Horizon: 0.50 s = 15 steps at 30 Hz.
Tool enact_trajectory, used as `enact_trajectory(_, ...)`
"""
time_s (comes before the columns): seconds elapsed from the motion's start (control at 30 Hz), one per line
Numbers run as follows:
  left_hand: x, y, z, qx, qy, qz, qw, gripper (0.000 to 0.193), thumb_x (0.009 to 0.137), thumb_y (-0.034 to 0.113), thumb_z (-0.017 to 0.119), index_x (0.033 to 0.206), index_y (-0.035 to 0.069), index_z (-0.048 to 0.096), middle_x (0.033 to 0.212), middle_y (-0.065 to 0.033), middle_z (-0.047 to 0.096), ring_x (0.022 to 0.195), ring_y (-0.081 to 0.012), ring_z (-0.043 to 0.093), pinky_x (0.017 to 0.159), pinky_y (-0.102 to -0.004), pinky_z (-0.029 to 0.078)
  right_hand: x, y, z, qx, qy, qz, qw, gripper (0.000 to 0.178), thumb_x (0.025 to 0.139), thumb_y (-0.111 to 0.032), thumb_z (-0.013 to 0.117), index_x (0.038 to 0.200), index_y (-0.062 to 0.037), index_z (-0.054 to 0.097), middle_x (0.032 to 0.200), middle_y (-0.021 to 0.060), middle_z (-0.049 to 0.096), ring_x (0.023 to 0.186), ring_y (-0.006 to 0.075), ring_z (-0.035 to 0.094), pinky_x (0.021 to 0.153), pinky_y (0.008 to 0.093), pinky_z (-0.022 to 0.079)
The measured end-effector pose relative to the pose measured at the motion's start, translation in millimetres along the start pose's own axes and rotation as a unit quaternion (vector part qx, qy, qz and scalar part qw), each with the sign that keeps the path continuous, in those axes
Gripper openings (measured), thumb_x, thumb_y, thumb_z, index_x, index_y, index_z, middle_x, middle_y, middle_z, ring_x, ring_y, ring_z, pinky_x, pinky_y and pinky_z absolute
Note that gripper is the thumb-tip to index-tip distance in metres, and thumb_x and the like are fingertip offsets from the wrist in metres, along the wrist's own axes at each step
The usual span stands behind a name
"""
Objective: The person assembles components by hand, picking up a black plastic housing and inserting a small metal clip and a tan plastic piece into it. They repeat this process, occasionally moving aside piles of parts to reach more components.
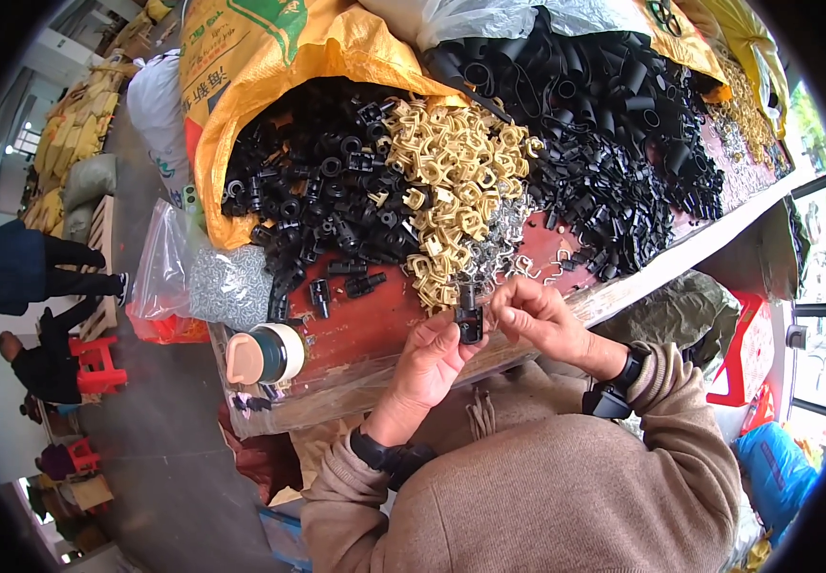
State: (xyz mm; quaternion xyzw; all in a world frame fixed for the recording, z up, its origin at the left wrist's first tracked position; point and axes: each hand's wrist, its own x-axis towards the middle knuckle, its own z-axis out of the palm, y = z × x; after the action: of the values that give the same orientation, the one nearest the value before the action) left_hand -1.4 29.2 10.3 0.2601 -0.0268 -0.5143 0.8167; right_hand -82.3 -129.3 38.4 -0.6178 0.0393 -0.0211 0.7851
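Observation:
My left hand [427,361] is closed around a small black plastic fitting [471,323], held upright over the near edge of the red tabletop [360,320]. Close beside it, my right hand [539,320] has its thumb and fingertips pinched together; whatever is between them is too small to make out. Just beyond my hands lies a heap of beige plastic clips [456,172]. Small bent metal hooks [513,229] are scattered to the right of the clips. Several loose black fittings [321,298] rest on the table left of my hands.
A yellow woven sack [217,143] spills black fittings [327,181] at the left. Black tubes [575,81] and small black parts [613,191] are heaped at the right. A lidded cup [274,353] and a bag of screws [228,285] stand at the table's left end.

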Motion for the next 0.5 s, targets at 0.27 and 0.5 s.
enact_trajectory(0.27,-2.2,-1.7,-6.7,-0.014,-0.035,-0.049,0.998,0.033,0.079,0.019,0.054,0.107,0.001,0.048,0.098,-0.0099,0.056,0.091,-0.0189,0.054,0.08,-0.0311,0.044,-0.5,2.4,-4.8,-0.183,-0.013,-0.088,0.979,0.013,0.081,-0.013,0.053,0.076,-0.0017,0.05,0.074,0.0042,0.055,0.072,0.0128,0.052,0.062,0.0261,0.043)
enact_trajectory(0.5,-4.5,-0.7,-2.8,0.018,0.032,-0.081,0.996,0.028,0.08,0.016,0.054,0.106,0.004,0.051,0.094,-0.0047,0.057,0.079,-0.0128,0.057,0.07,-0.023,0.047,4.0,-4.5,0.8,-0.313,0.007,-0.188,0.931,0.009,0.076,-0.007,0.056,0.073,-0.0017,0.05,0.07,0.007,0.052,0.066,0.0209,0.053,0.058,0.0279,0.043)
